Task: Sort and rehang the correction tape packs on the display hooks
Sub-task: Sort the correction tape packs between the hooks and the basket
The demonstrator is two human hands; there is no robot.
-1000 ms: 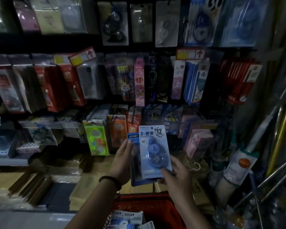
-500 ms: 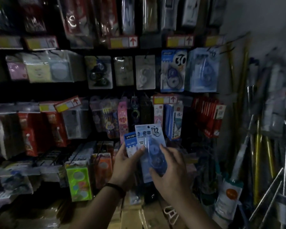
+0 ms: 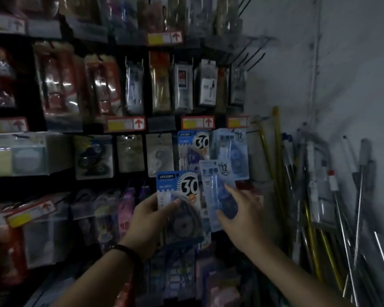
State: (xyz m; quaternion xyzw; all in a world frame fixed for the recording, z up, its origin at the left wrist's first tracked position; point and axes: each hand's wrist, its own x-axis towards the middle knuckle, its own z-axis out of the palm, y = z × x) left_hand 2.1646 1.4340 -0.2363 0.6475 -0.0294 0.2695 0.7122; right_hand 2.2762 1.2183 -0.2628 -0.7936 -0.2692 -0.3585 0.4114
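Note:
My left hand [image 3: 150,224] grips a blue correction tape pack marked "30" [image 3: 177,196], thumb on its front. My right hand [image 3: 239,216] holds a pale blue pack marked "12" [image 3: 216,187], raised a little higher and to the right. Just above them, matching packs hang on the display hooks: a "30" pack [image 3: 193,149] and a "12" pack [image 3: 231,151] at the right end of the row. The held "12" pack overlaps the bottom of the hanging ones.
Hook rows of packaged stationery fill the rack [image 3: 142,89], with yellow and red price tags [image 3: 125,124] on the rails. Bare hooks [image 3: 253,52] stick out at the upper right. Metal and yellow poles [image 3: 319,196] lean against the grey wall on the right.
Both hands have risen toward the correction tape row. The two packs, held stacked before, are now apart, the "30" pack in my left hand and the "12" pack in my right.

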